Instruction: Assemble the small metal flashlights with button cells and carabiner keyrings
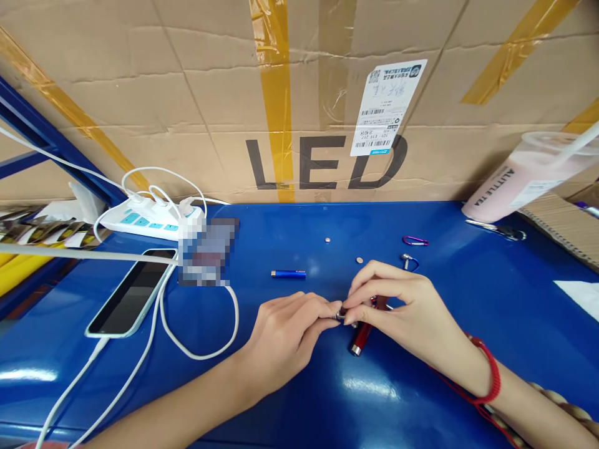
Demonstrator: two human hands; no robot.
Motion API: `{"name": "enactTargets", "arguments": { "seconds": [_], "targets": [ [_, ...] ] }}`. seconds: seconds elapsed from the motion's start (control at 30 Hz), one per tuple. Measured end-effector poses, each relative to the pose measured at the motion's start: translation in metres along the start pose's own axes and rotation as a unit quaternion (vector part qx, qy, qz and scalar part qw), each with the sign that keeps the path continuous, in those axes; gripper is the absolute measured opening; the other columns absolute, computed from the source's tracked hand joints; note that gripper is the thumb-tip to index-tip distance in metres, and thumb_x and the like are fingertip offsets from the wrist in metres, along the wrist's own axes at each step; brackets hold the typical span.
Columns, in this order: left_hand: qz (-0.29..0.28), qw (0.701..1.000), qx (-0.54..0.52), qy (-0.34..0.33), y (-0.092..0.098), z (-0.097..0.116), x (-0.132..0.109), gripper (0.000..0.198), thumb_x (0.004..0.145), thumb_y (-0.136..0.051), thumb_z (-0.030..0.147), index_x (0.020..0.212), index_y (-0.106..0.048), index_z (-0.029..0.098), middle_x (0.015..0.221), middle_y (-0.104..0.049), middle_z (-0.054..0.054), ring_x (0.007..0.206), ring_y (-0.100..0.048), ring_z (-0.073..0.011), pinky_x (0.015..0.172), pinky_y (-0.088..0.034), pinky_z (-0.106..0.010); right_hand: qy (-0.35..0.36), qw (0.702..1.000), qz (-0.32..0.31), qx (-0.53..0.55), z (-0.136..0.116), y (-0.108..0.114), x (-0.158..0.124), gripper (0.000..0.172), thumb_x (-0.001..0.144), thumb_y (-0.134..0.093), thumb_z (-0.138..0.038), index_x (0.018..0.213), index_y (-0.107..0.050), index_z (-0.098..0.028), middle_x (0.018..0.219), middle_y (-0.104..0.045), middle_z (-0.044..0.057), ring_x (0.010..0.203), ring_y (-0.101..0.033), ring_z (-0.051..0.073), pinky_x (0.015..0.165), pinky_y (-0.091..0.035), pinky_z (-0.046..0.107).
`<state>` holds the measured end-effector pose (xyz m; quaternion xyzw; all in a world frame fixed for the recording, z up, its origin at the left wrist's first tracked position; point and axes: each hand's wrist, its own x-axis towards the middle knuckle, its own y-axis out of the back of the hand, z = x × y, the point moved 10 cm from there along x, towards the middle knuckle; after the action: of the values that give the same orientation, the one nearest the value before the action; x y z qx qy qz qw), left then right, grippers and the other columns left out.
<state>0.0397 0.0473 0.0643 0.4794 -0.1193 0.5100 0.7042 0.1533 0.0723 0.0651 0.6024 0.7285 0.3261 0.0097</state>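
Observation:
Near the middle of the blue table, my left hand and my right hand meet fingertip to fingertip. Both pinch a small silvery metal part; the fingers cover most of it, so its kind is unclear. Below my right hand lies a red metal tube with a silver end, partly hidden. A short blue tube with a silver end rests beyond my left hand. Two small round button cells lie beyond my right fingers. A silver end piece with a blue clip sits close to my right knuckles.
A pink carabiner lies farther back. At left are a phone, white cables and a power strip. A drink cup leans at the right, by some keys. Behind stands a large cardboard box.

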Motion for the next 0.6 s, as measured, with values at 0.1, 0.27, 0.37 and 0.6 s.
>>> {"name": "enactTargets", "arguments": {
  "seconds": [0.1,0.27,0.37,0.6],
  "targets": [
    [-0.014,1.0,-0.005,0.024,-0.003,-0.005,-0.001,0.007,0.088,-0.052,0.014,0.087,-0.058,0.018,0.08,-0.071,-0.003,0.068,-0.067,-0.0129,0.06,-0.053,-0.021,-0.015,1.0,-0.01,0.013,0.006,-0.001,0.001,0.011,0.073,-0.072,-0.027,0.065,-0.07,-0.019,0.071,-0.06,0.001,0.05,-0.054,0.007,0.042,-0.043,0.02],
    [-0.045,0.996,-0.026,0.079,-0.009,-0.016,-0.004,0.008,0.09,-0.051,0.018,0.086,-0.058,0.019,0.083,-0.072,-0.002,0.071,-0.067,-0.0133,0.059,-0.052,-0.02,-0.023,0.999,-0.027,0.024,0.013,-0.004,0.003,0.017,0.074,-0.07,-0.033,0.066,-0.069,-0.018,0.073,-0.06,0.002,0.05,-0.054,0.007,0.042,-0.042,0.021],
    [-0.078,0.988,-0.045,0.126,-0.015,-0.023,-0.004,0.008,0.089,-0.052,0.019,0.094,-0.058,0.02,0.086,-0.071,0.0,0.073,-0.067,-0.0121,0.063,-0.052,-0.018,0.001,0.999,-0.041,0.011,0.011,-0.005,0.002,0.011,0.076,-0.068,-0.026,0.07,-0.07,-0.018,0.077,-0.06,0.002,0.054,-0.055,0.008,0.045,-0.043,0.021],
    [-0.139,0.977,-0.039,0.159,-0.022,-0.026,-0.002,0.019,0.093,-0.039,0.015,0.094,-0.057,0.018,0.085,-0.066,-0.001,0.078,-0.062,-0.0132,0.072,-0.049,-0.022,0.075,0.996,-0.035,-0.032,0.0,-0.002,0.002,0.008,0.078,-0.067,-0.022,0.072,-0.071,-0.019,0.078,-0.061,0.002,0.062,-0.057,0.009,0.051,-0.044,0.021]
  ]
}}
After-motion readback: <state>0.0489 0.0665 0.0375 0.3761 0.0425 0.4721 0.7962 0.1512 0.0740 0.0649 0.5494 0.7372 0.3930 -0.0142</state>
